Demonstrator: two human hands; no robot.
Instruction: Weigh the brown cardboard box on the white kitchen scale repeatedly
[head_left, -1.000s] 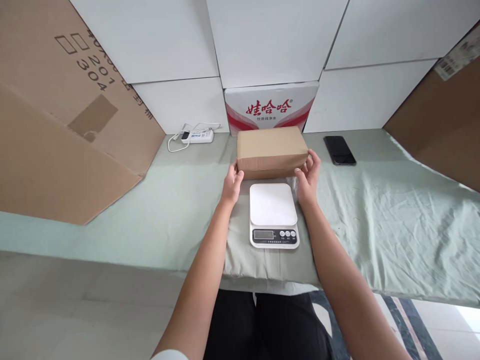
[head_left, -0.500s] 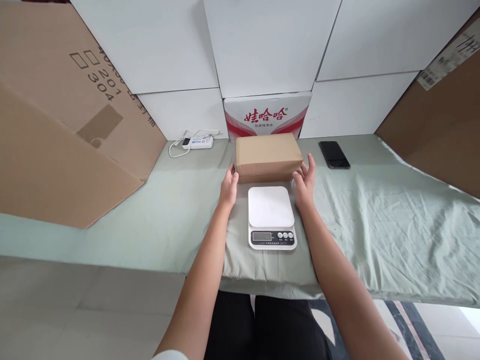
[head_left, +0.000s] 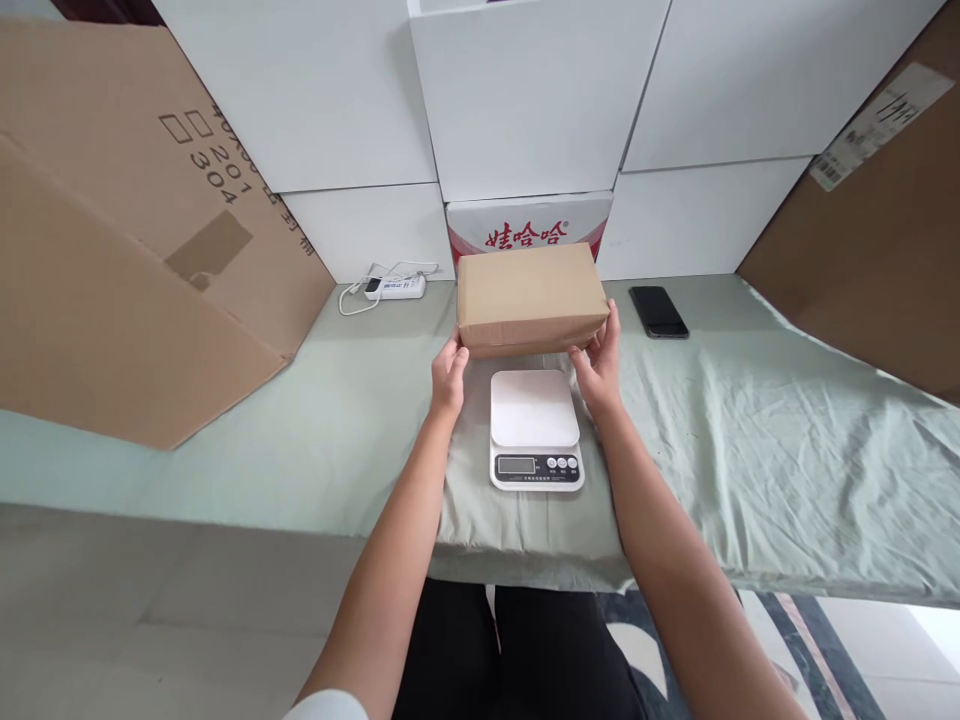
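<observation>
A closed brown cardboard box [head_left: 531,288] is held between my two hands, just behind the scale and seemingly lifted off the cloth. My left hand [head_left: 450,376] grips its lower left corner, thumb in front and fingers partly hidden behind the side. On the lower right corner, my right hand [head_left: 600,362] has its thumb at the front edge and fingers along the side. Between my forearms lies a white kitchen scale [head_left: 535,430], its flat platform bare and its display and buttons facing me. I cannot read anything on the display.
A black phone [head_left: 658,312] lies right of the box. To the left is a white power strip [head_left: 395,288] with a cable. Large cardboard panels [head_left: 97,230] stand at both sides. Behind, a white-and-red carton [head_left: 529,222] stands under white boxes [head_left: 536,110]. Green cloth [head_left: 360,400] covers the table.
My hands have closed on the cardboard box and raised it slightly, so it covers more of the red-lettered carton. The scale keeps its place while the view has shifted a little.
</observation>
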